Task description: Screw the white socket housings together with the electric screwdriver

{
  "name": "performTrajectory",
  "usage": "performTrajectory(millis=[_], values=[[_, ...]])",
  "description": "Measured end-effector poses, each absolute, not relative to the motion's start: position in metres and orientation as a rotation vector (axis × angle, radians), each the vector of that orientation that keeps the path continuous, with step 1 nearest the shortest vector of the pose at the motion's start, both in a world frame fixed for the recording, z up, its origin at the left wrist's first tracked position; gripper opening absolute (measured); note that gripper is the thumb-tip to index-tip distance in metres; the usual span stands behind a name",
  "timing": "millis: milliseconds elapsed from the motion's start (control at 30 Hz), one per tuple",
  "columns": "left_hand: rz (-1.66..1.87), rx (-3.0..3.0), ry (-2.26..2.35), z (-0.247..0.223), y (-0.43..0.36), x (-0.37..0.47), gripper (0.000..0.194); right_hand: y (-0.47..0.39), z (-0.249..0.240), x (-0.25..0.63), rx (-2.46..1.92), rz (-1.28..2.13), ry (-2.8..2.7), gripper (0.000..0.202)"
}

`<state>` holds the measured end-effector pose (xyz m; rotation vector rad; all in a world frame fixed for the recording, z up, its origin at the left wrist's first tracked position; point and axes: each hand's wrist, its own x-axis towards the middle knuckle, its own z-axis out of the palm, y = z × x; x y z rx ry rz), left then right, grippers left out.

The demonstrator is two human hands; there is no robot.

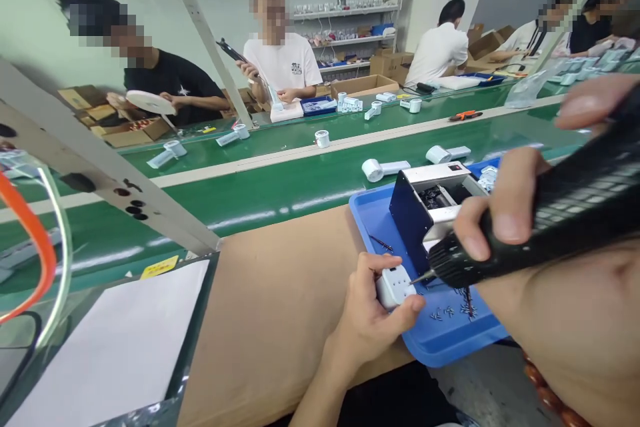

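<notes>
My left hand is closed around a small white plastic housing with several holes in its face. My right hand grips a black electric screwdriver, which lies slanted across the right side of the view. Its thin bit reaches the right edge of the white housing; whether it sits in a hole I cannot tell. Under both hands is a blue tray with loose screws in it. A black and white screw feeder box stands in the tray, partly hidden by the screwdriver.
A brown board covers the bench, with a white paper sheet to its left. Beyond runs a green conveyor carrying several white parts. A slanted metal post rises at left. Several co-workers sit across the belt.
</notes>
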<state>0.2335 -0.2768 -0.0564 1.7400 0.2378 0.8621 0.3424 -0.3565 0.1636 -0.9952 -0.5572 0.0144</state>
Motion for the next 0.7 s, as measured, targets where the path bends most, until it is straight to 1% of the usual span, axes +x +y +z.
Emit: performTrajectory(millis=[100,267,367,433,567,700], values=[[0.857,1.738,0.221,-0.055,-0.277,0.235,0.063,-0.342,0.176,0.327,-0.873,0.172,-0.344,0.052],[0.865,1.732,0.203,-0.055,-0.277,0.238,0.063,-0.335,0.161,0.331,-0.894,0.147,-0.660,0.067],[0.872,1.723,0.182,-0.055,-0.277,0.240,0.060,-0.336,0.154,0.333,-0.918,0.206,-0.687,0.068],[0.882,1.725,0.161,-0.055,-0.277,0.240,0.056,-0.338,0.150,0.334,-0.953,0.193,-0.725,0.063],[0.872,1.765,0.169,-0.057,-0.278,0.240,0.053,-0.345,0.134,0.346,-1.099,0.063,-0.831,0.046],[0.892,1.770,0.190,-0.058,-0.280,0.240,0.054,-0.359,0.111,0.371,-1.133,-0.023,-0.819,0.043]])
